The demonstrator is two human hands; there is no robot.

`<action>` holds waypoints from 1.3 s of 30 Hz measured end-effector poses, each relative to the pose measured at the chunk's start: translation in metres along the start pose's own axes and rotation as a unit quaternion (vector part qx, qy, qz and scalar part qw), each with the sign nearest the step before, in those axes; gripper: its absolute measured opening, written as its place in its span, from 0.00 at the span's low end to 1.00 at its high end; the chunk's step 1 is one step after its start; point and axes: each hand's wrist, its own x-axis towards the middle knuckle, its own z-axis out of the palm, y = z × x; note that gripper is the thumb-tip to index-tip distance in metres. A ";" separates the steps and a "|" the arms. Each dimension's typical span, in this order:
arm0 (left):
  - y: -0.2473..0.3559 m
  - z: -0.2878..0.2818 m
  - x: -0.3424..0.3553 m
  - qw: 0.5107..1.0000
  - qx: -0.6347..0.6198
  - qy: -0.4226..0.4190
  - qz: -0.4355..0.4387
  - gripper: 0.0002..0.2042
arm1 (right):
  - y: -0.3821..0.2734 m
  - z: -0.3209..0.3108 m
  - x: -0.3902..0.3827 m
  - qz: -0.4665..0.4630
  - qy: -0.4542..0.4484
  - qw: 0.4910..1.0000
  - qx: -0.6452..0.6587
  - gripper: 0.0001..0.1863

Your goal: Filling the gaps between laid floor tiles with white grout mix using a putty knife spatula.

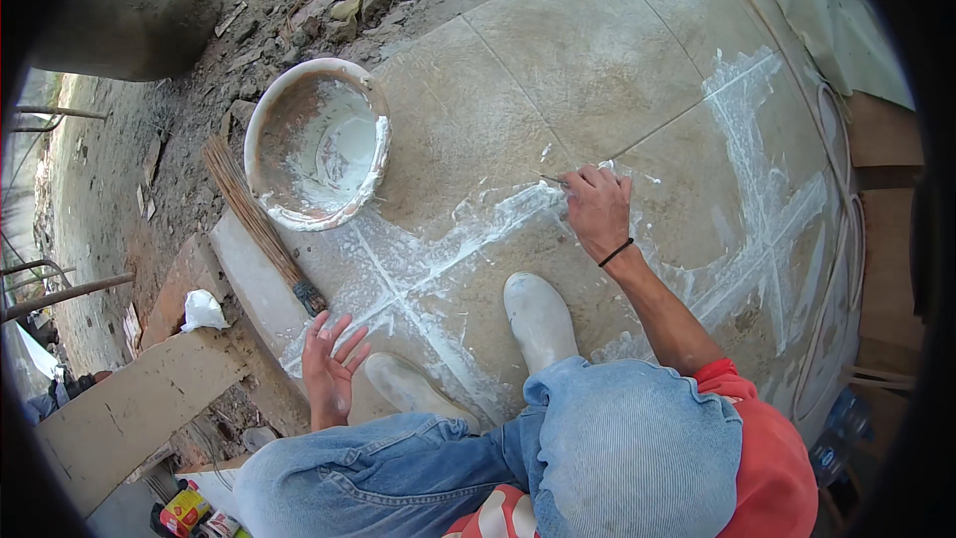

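Paste (522, 207), white and smeared, is lying in streaks across the tiled floor (448, 130) in the head view; more is coating the round basin (255, 139). I'm watching the right hand (599, 209) pinching a thin tool (547, 178) at one streak's end, its held part hidden. The left hand (333, 371) is hanging open, holding nothing. I'm judging the tool light, stiff, best pinched back from its tip; paste soft, slippery; basin heavy, needing two hands on the rim.
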 end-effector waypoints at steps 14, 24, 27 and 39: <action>0.085 0.053 0.177 0.992 -0.068 0.066 0.087 0.18 | -0.031 0.024 -0.029 0.012 -0.128 0.984 0.121 0.04; 0.248 0.120 0.116 0.958 0.197 -0.006 0.209 0.11 | 0.046 -0.001 -0.027 0.130 -0.071 0.983 0.106 0.07; 0.304 0.134 0.093 0.949 0.224 -0.017 0.222 0.09 | 0.036 -0.008 -0.018 0.135 -0.045 0.981 0.129 0.07; 0.330 0.255 0.034 0.903 0.340 -0.061 0.255 0.15 | 0.007 0.025 -0.023 0.112 -0.165 0.972 0.122 0.09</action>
